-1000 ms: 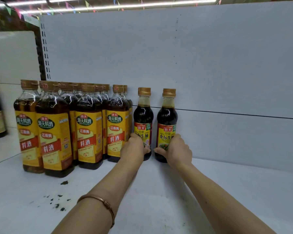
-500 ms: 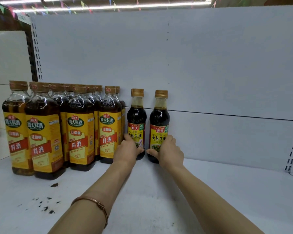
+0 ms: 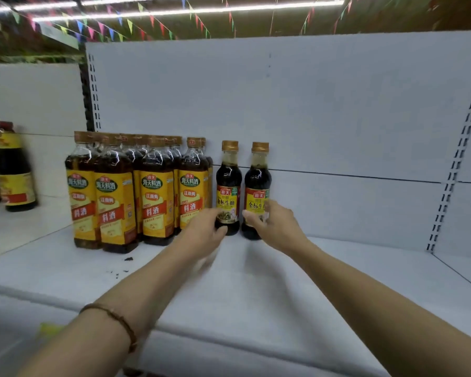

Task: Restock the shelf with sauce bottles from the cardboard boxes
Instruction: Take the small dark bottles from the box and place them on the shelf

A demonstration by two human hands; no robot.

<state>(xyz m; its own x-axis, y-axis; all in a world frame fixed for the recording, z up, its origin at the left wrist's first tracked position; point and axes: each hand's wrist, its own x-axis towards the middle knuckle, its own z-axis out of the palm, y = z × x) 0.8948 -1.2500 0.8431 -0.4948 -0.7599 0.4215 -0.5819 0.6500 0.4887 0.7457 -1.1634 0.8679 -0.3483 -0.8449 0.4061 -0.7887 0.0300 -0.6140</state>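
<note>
Two small soy bottles stand upright at the back of the white shelf [image 3: 337, 268], side by side with a narrow gap between them. The left hand [image 3: 201, 235] is at the foot of the left soy bottle [image 3: 229, 186]; its fingers look loosely bent against the lower label, but motion blur hides whether they grip or only touch. The right hand [image 3: 276, 227] has its thumb across the front of the right soy bottle [image 3: 257, 183] and its fingers round the far side, so it holds that bottle near the base. Both bottles appear to rest on the shelf already.

Just left of the left hand is a block of taller cooking-wine bottles [image 3: 152, 191], several rows deep and set close together. Well beyond those, on the next shelf bay, stands a dark bottle with a red cap [image 3: 12, 170], blurred.

As for progress: the wine block looks finished, while the soy row has only just begun with these two. To the right of the right hand the shelf runs bare as far as the upright rail [image 3: 452, 164], and the space in front of both hands holds nothing but a few dark specks [image 3: 127, 259]. So most of the restocking seems left to do. No cardboard box is in view, so how much stock remains cannot be judged.
</note>
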